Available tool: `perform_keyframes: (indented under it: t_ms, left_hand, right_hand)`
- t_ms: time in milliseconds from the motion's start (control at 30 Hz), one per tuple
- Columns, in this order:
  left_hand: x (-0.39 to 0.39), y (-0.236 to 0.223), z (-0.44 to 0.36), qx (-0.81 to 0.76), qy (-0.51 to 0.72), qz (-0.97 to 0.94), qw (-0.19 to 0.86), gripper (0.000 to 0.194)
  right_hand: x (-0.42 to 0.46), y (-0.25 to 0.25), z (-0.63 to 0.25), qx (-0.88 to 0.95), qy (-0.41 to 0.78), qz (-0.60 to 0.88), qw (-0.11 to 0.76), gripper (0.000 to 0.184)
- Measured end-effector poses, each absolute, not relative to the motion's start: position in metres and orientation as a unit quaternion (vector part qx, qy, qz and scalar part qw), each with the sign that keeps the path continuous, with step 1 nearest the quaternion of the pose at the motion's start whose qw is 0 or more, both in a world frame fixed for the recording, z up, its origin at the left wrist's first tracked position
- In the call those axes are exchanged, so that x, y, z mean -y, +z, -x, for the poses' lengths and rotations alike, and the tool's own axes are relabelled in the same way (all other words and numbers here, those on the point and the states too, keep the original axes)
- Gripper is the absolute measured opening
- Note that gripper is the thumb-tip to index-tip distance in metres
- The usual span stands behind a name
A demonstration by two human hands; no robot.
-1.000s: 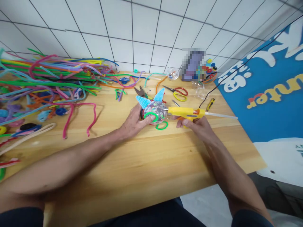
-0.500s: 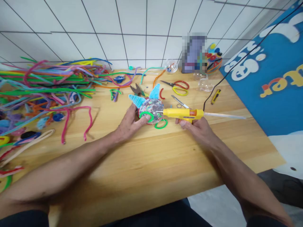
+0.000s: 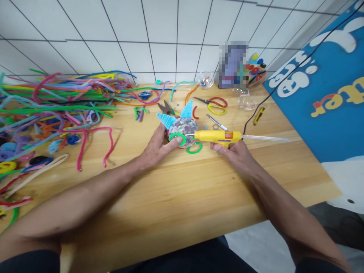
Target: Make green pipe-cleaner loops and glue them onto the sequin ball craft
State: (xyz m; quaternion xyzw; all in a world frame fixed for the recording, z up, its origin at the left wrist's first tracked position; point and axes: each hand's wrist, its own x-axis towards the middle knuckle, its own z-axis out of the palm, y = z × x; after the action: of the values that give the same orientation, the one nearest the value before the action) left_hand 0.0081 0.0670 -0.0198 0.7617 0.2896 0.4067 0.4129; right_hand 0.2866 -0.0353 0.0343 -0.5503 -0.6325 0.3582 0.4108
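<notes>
My left hand (image 3: 162, 142) grips a round, mottled ball (image 3: 186, 127) with two light-blue pipe-cleaner ears (image 3: 187, 110) on top. Its thumb presses on a green pipe-cleaner ring (image 3: 176, 137) lying against the ball's front. In my right hand (image 3: 231, 149) is a yellow hot glue gun (image 3: 217, 136), held level, with a clear glue stick (image 3: 265, 138) poking out of its back. The metal nozzle points left and is at the ball, close to the green ring; whether it touches, I cannot tell. A second green ring (image 3: 194, 148) sits below the ball's right side.
A big heap of coloured pipe cleaners (image 3: 65, 98) spreads over the table's left. Behind the ball lie pliers (image 3: 166, 107), scissors (image 3: 212, 105) and a craft knife (image 3: 216, 122). To the right are a yellow cutter (image 3: 259, 116) and clear plastic cups (image 3: 247, 102). A black cord (image 3: 280, 81) runs to the glue gun.
The glue gun has shifted slightly left, its nozzle staying at the ball near the green ring. The view has moved a little; both hands keep their grip.
</notes>
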Motion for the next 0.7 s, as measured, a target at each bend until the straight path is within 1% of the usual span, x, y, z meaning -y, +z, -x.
perform_keyframes:
  t_ms: [700]
  left_hand:
    - [-0.0678,-0.0201,-0.0078,-0.287,0.404,-0.764,0.413,0.068]
  right_hand:
    - [0.0376,0.0305,-0.2864,0.622,0.346,0.565,0.418,0.044]
